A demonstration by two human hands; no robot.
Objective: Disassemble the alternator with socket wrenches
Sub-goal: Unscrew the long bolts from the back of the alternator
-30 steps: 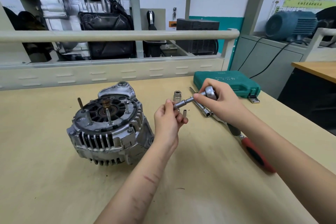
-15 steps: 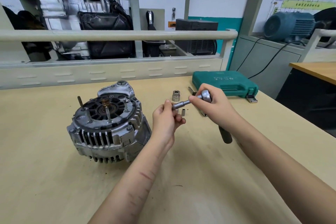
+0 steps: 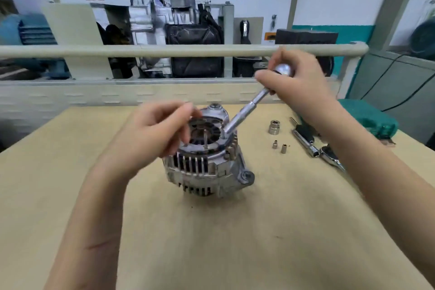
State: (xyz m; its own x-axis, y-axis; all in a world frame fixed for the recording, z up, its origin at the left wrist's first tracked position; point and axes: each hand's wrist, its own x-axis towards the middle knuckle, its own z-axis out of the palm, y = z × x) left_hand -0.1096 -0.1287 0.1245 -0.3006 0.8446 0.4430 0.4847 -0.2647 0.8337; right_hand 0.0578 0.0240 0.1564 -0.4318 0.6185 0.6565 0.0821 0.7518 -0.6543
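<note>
Fingers [image 3: 266, 77] gripping tilted socket wrench [image 3: 244, 112], alternator [image 3: 204, 162]

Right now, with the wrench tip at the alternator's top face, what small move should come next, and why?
Probably settle the left hand on the silver finned alternator to steady it. The right hand holds the chrome socket wrench tilted, its tip at a fastener on the top face, while the left hovers blurred.
</note>
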